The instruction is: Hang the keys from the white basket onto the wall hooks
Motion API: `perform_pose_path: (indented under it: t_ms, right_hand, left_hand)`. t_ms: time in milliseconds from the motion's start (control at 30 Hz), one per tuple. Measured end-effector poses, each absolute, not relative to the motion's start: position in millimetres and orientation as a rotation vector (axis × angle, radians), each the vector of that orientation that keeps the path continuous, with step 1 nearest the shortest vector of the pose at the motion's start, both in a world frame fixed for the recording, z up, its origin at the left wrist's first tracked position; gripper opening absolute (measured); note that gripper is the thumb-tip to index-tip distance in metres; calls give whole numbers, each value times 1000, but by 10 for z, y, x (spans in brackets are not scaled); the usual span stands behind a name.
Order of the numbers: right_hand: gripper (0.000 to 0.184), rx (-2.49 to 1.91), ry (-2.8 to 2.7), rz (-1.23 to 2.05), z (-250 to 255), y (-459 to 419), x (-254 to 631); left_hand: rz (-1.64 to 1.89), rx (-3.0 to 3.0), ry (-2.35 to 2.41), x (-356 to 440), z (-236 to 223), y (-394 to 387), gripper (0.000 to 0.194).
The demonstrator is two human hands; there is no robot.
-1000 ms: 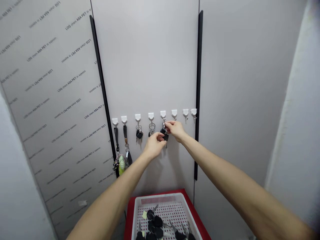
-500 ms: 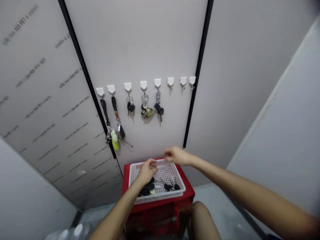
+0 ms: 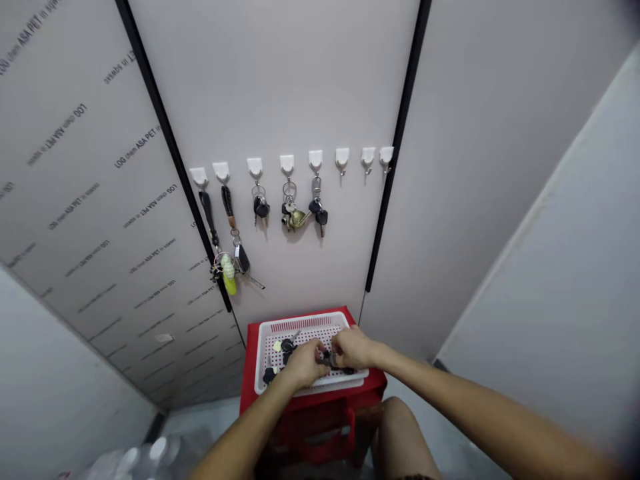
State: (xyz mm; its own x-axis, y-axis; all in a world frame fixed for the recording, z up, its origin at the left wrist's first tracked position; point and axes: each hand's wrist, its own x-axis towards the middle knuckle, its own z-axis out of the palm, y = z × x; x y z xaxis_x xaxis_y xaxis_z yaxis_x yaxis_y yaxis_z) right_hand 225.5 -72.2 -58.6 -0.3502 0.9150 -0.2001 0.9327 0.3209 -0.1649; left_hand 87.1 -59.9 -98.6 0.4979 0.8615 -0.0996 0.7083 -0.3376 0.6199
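Note:
Both of my hands are down in a white perforated plastic basket (image 3: 303, 324). My left hand (image 3: 305, 365) has its fingers curled at a bunch of dark-headed keys (image 3: 330, 361) on the right side of the basket. From the other side my right hand (image 3: 353, 347) pinches at the same bunch; its fingertips are partly hidden. More black-headed keys (image 3: 287, 347) lie in the basket left of my hands, with a small pale yellow tag (image 3: 277, 346) beside them. Another dark key (image 3: 269, 375) rests near the front left corner.
The basket stands on a red-covered stool (image 3: 250, 347) against the wall. Above it runs a row of white hooks (image 3: 287, 164). The left ones carry key bunches (image 3: 296, 217) and strapped keys (image 3: 229, 207); three right-hand hooks (image 3: 342, 157) hold nothing. Clear bottles (image 3: 160, 450) stand at lower left.
My right hand has come down from above the basket's back edge to the keys. My left hand has shifted right and toward me, uncovering keys on the left.

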Motion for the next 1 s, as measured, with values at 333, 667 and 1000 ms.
perform_pose_path:
  t_ms: [333,667,1000]
  right_hand:
    - [11,2102,2671,-1476,-430,-525,2399]
    - [38,1830,2725,-2324,-183,-560,2252]
    - [14,2396,3080,-1266,86,-511,2283]
  left_hand:
    - [480,1817,1113,889,-762,-526,6]
    - [830,1257,870,785,-130,-336,13]
    - [973,1198,919,857,42,-314,4]
